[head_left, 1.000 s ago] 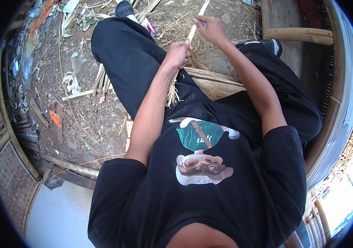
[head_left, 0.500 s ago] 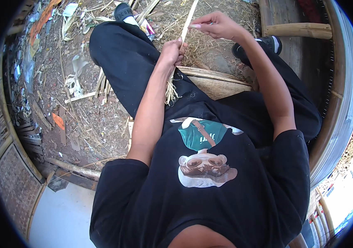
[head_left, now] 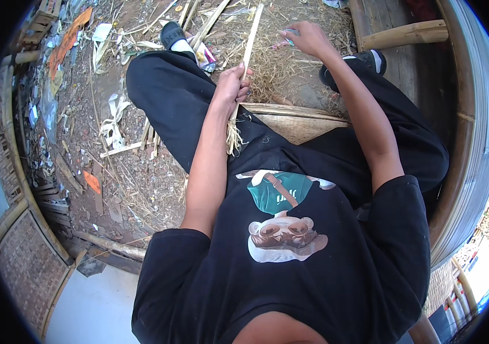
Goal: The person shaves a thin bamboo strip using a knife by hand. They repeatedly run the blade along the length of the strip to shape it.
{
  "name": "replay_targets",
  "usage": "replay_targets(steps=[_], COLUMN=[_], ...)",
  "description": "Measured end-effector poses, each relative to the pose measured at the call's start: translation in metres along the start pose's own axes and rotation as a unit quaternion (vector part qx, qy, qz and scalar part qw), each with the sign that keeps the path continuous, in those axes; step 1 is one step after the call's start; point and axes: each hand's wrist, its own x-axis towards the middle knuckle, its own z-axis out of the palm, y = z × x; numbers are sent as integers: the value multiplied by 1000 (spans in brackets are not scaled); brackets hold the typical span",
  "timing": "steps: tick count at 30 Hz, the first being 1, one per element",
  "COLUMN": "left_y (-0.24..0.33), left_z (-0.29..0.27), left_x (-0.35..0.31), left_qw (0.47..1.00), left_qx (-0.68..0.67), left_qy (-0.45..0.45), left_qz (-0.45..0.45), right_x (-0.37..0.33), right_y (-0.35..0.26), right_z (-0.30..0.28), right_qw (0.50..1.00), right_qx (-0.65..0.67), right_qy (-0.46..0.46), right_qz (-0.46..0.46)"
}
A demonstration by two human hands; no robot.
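My left hand [head_left: 233, 86] is closed round a long, pale bamboo strip [head_left: 250, 46], which slants up and away over the ground between my legs. Below the fist, a bundle of frayed fibres [head_left: 233, 137] hangs against my dark trousers. My right hand [head_left: 307, 39] is held to the right of the strip, apart from it, with fingers drawn together. Something small and bluish [head_left: 290, 36] shows at those fingertips; its kind cannot be made out.
A split bamboo piece [head_left: 301, 123] lies between my thighs. Fine shavings [head_left: 273, 77] cover the ground ahead. Litter, white plastic [head_left: 114, 120] and orange scraps [head_left: 92, 181] are scattered left. A bamboo pole [head_left: 405, 35] and corrugated sheet [head_left: 476, 126] stand at right.
My right hand has moved away from the strip, to the right. The left hand keeps its grip, and the strip has shifted slightly left and down in the picture.
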Motion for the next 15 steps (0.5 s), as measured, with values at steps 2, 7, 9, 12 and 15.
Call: replay_targets(steps=[2, 7, 9, 12, 15], left_y=[1, 6, 6, 9, 17], left_z=[-1, -1, -1, -5, -9], left_x=[0, -5, -7, -8, -21], left_qw=[1000, 998, 998, 997, 991], left_qx=[-4, -37, -51, 3, 71], left_qy=[-14, -47, -41, -73, -106], left_qz=[3, 2, 5, 33, 35], right_x=[2, -11, -16, -16, -15], right_y=[-5, -40, -61, -73, -79], right_z=[-2, 13, 18, 29, 22], right_qw=[999, 930, 891, 890, 876], right_qx=[13, 315, 404, 420, 445], right_qy=[-16, -155, -168, -110, -122], right_qz=[45, 109, 121, 140, 141])
